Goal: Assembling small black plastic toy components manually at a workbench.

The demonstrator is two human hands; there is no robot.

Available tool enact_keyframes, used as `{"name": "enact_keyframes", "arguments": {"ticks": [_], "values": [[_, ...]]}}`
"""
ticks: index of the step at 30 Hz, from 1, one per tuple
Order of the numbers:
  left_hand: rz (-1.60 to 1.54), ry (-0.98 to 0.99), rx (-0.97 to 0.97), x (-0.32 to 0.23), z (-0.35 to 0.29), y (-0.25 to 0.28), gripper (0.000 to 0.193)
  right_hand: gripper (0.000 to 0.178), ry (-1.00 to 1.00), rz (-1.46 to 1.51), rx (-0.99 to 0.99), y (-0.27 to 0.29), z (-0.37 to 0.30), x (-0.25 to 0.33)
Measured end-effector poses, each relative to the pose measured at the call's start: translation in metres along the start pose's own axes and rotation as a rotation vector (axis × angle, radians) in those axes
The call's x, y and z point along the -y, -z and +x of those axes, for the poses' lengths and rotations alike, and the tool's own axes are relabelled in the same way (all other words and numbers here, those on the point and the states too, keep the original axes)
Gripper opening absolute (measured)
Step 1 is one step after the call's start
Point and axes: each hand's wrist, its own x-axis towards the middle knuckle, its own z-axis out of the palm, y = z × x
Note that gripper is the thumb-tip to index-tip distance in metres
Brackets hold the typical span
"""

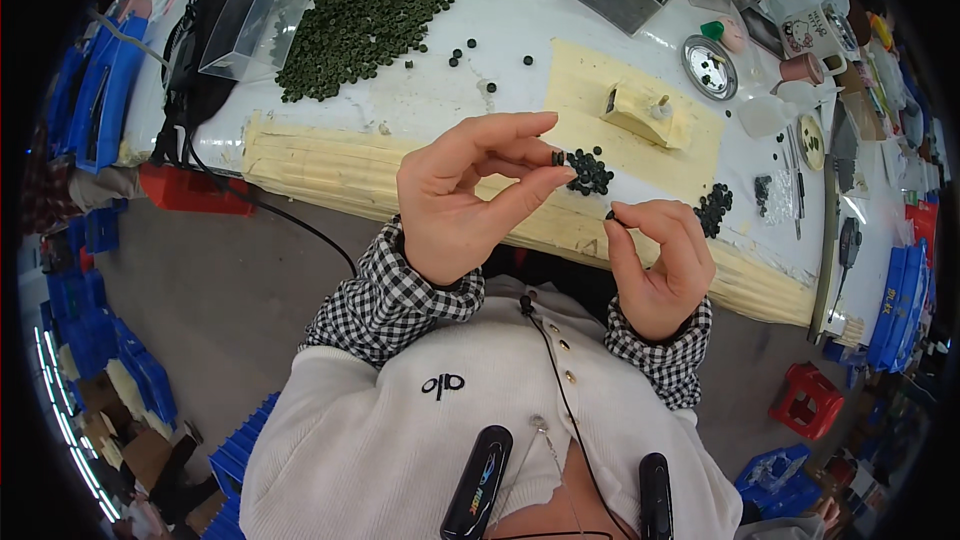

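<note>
While left hand [455,198] holds one black piece [558,158], right hand [668,262] seemingly another [613,218].

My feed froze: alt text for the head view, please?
The left hand and right hand each pinch a small dark piece at a white table. Near them lies a dark cluster, with a large dark heap upper left and a yellow block upper right.

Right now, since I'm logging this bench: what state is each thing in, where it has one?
Left hand: pinching a small dark piece
Right hand: pinching another dark piece
Green pile: loose, heaped on tabletop
Small dark cluster: loose
Yellow sheet: flat on tabletop
Yellow block: resting on yellow sheet
Round metal dish: uncovered
</note>
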Motion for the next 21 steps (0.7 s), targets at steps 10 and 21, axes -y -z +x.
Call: {"name": "enact_keyframes", "arguments": {"ticks": [10, 21], "values": [[-0.009, 0.042, 0.003, -0.003, 0.0017, -0.0013, 0.049, 0.023, 0.003, 0.004, 0.002, 0.0001, -0.0002, -0.0002], [0.044, 0.014, 0.033, -0.0024, 0.0012, 0.0009, 0.025, 0.022, 0.002, 0.003, 0.005, 0.0004, 0.0005, 0.0007]]}}
